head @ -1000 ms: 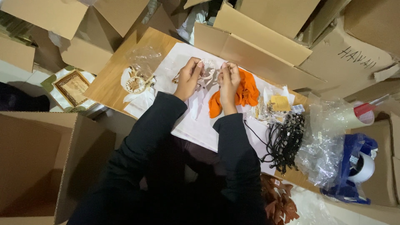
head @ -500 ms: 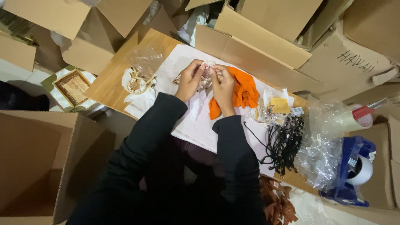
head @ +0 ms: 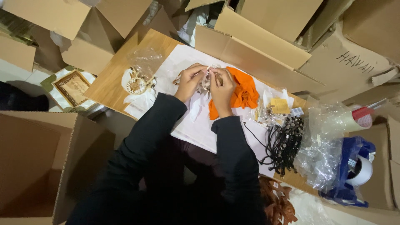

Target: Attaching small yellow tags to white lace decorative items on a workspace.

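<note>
Item: small pale beaded trinket (head: 205,81), partly wrapped in clear crinkled film, held above a white paper sheet (head: 196,125) spread over a light wooden counter (head: 109,81). The left hand (head: 188,81) is closed around the trinket's left side, fingers curled and thumb on top; the right hand (head: 221,85) pinches its right end with fingertips drawn together. What lies inside either grip is too small to make out. Risks, as judged: the film looks slick and the piece small, so a loose pinch could let it drop among the clutter; its fine strands could catch on the rumpled orange cloth (head: 243,92) touching the right hand. The black sleeves could sweep nearby goods off the counter edge. Materials nearby: a round, cream-coloured beaded ornament on white tissue (head: 135,85), with a glossy, wrinkled clear plastic bag (head: 146,60) just behind it; a bundle of thin black cords with small dark pendants (head: 285,143), tangled and matte; a heap of clear cellophane sleeves (head: 323,150), shiny and creased; a small yellow card in a clear packet (head: 280,106); a blue plastic tape dispenser with a white roll (head: 354,171); reddish-brown carved wooden pieces (head: 279,202) at the near edge. Corrugated brown cardboard boxes (head: 258,35), flaps open, ring the counter on all sides.
</note>
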